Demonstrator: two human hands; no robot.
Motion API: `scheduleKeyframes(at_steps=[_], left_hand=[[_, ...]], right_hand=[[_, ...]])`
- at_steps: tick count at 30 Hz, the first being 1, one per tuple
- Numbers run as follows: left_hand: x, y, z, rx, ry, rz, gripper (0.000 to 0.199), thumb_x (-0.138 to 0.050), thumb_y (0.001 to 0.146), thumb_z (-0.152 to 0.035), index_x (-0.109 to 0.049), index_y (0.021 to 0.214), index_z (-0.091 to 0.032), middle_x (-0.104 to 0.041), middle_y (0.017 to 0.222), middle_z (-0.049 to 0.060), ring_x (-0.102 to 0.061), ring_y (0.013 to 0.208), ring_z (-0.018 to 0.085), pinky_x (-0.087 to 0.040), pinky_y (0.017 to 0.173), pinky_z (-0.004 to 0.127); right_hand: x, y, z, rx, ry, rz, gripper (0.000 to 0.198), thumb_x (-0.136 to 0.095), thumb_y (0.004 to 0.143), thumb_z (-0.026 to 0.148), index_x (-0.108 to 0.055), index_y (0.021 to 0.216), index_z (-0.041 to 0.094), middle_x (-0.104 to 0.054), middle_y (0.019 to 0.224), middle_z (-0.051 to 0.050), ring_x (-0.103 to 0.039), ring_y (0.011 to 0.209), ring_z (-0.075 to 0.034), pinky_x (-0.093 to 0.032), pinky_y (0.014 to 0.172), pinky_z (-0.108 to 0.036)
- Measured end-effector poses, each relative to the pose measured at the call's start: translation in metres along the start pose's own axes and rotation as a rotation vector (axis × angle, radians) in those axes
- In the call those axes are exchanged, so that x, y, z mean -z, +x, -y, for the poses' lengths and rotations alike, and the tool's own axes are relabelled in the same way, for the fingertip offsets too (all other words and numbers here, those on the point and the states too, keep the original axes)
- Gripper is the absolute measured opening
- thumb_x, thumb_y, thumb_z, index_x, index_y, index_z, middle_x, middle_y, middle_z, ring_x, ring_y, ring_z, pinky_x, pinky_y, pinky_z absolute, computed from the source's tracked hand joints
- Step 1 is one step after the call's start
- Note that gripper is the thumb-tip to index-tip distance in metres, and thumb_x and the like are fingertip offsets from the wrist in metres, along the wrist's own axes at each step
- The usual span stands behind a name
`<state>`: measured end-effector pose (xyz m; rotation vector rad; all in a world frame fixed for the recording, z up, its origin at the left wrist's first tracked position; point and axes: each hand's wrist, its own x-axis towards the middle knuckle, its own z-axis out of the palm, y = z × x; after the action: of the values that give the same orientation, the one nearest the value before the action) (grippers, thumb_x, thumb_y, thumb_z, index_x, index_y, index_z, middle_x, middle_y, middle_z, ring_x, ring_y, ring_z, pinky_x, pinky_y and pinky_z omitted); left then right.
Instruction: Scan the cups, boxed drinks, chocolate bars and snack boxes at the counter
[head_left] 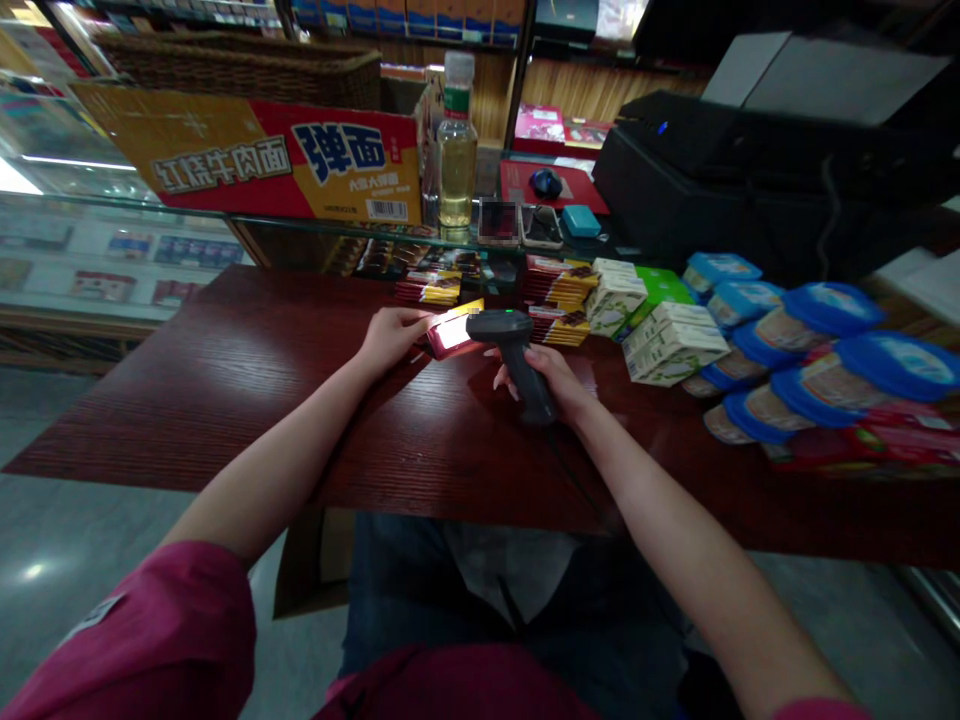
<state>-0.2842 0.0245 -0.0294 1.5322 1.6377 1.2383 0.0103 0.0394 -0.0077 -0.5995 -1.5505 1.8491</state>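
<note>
My right hand [551, 375] grips the handle of a black barcode scanner [517, 350], its head turned left and a small green light showing on top. Bright scanner light falls on a red and yellow snack packet [454, 332], whose face is washed out by the glare. My left hand [394, 340] pinches that packet by its left end, just above the dark wooden counter [420, 450]. Behind the packet lies a stack of similar red and yellow packets [431, 287]. More such packets [559, 325] are piled behind the scanner, to its right.
Cream-and-green cartons [671, 345] and blue-lidded tubs [817, 375] crowd the counter's right side. On a glass ledge behind stand a noodle carton [262, 160], a bottle [456, 150], phones and a blue box [581, 221]. A black machine [720, 190] fills the back right.
</note>
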Motion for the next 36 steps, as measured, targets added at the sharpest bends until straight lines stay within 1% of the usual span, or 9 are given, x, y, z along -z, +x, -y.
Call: scheduleKeyframes(at_steps=[3, 7, 9, 14, 19, 23, 30, 33, 36], left_hand=[[-0.001, -0.004, -0.006, -0.035, 0.006, -0.024, 0.044, -0.069, 0.087, -0.053, -0.083, 0.111, -0.019, -0.082, 0.106, 0.009, -0.077, 0.094, 0.026, -0.060, 0.080, 0.032], [-0.006, -0.016, -0.024, -0.260, 0.153, -0.145, 0.035, -0.066, 0.094, -0.047, -0.081, 0.115, -0.024, -0.080, 0.117, 0.005, -0.076, 0.109, 0.026, -0.058, 0.098, 0.036], [-0.015, -0.021, -0.036, -0.369, 0.227, -0.157, 0.033, -0.062, 0.098, -0.043, -0.079, 0.121, -0.027, -0.079, 0.120, 0.003, -0.075, 0.111, 0.024, -0.057, 0.102, 0.036], [-0.055, -0.012, -0.055, -0.644, 0.321, -0.024, 0.033, -0.053, 0.104, -0.034, -0.073, 0.130, -0.028, -0.074, 0.133, 0.004, -0.072, 0.121, 0.020, -0.056, 0.108, 0.036], [-0.097, 0.012, -0.057, -0.808, 0.433, 0.090, 0.037, -0.052, 0.103, -0.024, -0.069, 0.136, -0.026, -0.069, 0.141, 0.006, -0.063, 0.135, 0.021, -0.052, 0.115, 0.042], [-0.111, 0.026, -0.056, -0.825, 0.495, 0.120, 0.040, -0.053, 0.102, -0.021, -0.066, 0.139, -0.022, -0.066, 0.144, 0.008, -0.059, 0.140, 0.023, -0.050, 0.118, 0.045], [-0.113, 0.028, -0.061, -0.786, 0.634, 0.123, 0.047, -0.052, 0.103, -0.024, -0.058, 0.149, -0.024, -0.058, 0.153, 0.008, -0.054, 0.145, 0.028, -0.047, 0.116, 0.048], [-0.096, 0.023, -0.056, -0.734, 0.633, 0.029, 0.050, -0.048, 0.104, -0.027, -0.053, 0.153, -0.023, -0.059, 0.153, 0.009, -0.056, 0.142, 0.025, -0.046, 0.116, 0.043], [-0.055, 0.024, -0.035, -0.610, 0.657, -0.116, 0.048, -0.047, 0.103, -0.025, -0.056, 0.151, -0.025, -0.062, 0.149, 0.010, -0.059, 0.138, 0.025, -0.045, 0.116, 0.043]], right_hand=[[0.002, -0.002, -0.002, 0.021, 0.040, -0.044, 0.059, -0.076, 0.078, 0.064, -0.072, 0.105, 0.011, -0.078, 0.075, -0.010, -0.059, 0.050, -0.014, -0.048, 0.048, -0.026], [0.011, -0.016, 0.001, 0.009, 0.071, -0.081, 0.058, -0.077, 0.079, 0.062, -0.072, 0.106, 0.012, -0.078, 0.075, -0.009, -0.061, 0.051, -0.015, -0.048, 0.049, -0.025], [0.018, -0.029, 0.003, -0.004, 0.073, -0.091, 0.058, -0.077, 0.078, 0.061, -0.072, 0.108, 0.011, -0.078, 0.074, -0.010, -0.062, 0.052, -0.015, -0.048, 0.049, -0.025], [0.040, -0.068, 0.007, -0.015, 0.066, -0.112, 0.058, -0.077, 0.080, 0.060, -0.072, 0.109, 0.010, -0.077, 0.073, -0.010, -0.063, 0.051, -0.016, -0.047, 0.047, -0.025], [0.053, -0.084, 0.005, 0.010, 0.093, -0.115, 0.058, -0.074, 0.081, 0.060, -0.072, 0.110, 0.010, -0.076, 0.072, -0.009, -0.061, 0.049, -0.016, -0.045, 0.046, -0.026], [0.056, -0.081, 0.005, 0.003, 0.130, -0.131, 0.058, -0.069, 0.084, 0.062, -0.073, 0.109, 0.010, -0.074, 0.070, -0.007, -0.059, 0.051, -0.015, -0.045, 0.048, -0.026], [0.058, -0.080, 0.006, -0.041, 0.197, -0.162, 0.059, -0.069, 0.084, 0.062, -0.074, 0.113, 0.011, -0.074, 0.075, -0.007, -0.058, 0.054, -0.014, -0.044, 0.049, -0.025], [0.060, -0.082, 0.006, -0.054, 0.197, -0.166, 0.059, -0.068, 0.085, 0.062, -0.073, 0.114, 0.012, -0.073, 0.076, -0.007, -0.058, 0.055, -0.015, -0.044, 0.049, -0.026], [0.062, -0.081, 0.007, -0.095, 0.225, -0.195, 0.058, -0.067, 0.085, 0.064, -0.073, 0.114, 0.014, -0.072, 0.075, -0.006, -0.055, 0.053, -0.014, -0.042, 0.047, -0.026]])
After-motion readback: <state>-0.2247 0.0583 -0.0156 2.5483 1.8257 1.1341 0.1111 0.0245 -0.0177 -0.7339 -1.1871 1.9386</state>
